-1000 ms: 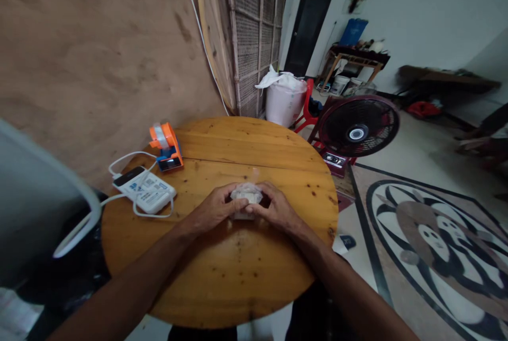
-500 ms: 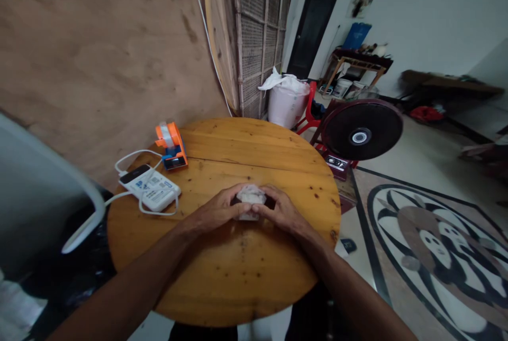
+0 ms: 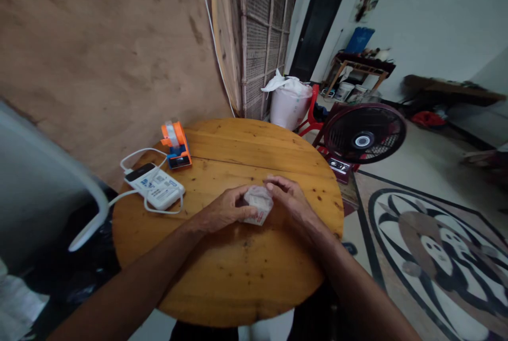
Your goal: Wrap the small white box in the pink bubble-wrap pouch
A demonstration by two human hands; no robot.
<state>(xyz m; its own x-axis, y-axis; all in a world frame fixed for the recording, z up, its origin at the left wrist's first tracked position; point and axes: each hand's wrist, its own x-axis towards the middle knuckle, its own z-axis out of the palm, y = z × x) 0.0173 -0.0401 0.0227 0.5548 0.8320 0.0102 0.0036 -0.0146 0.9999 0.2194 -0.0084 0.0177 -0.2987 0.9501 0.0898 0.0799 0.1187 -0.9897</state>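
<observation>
Near the middle of the round wooden table (image 3: 246,261) is a small, whitish, see-through faceted package (image 3: 259,206) with red print on its front. My left hand (image 3: 227,207) grips its left side, the thumb across the front and the fingers behind. My right hand (image 3: 291,196) is just right of the package, fingers loosely bent and apart, holding nothing. Its thumb tip lies close to the package's upper right edge; whether they touch I cannot tell.
At the table's left lie a white power bank (image 3: 159,187) with a looped cable and an orange and blue tape dispenser (image 3: 177,145). Beyond the right edge stands a fan (image 3: 363,137). A white sack (image 3: 289,102) and a red chair (image 3: 311,113) are behind the table.
My right hand has come off the package and moved slightly right and up, its fingers opening. The left hand keeps its hold, and the package is turned, showing its red print.
</observation>
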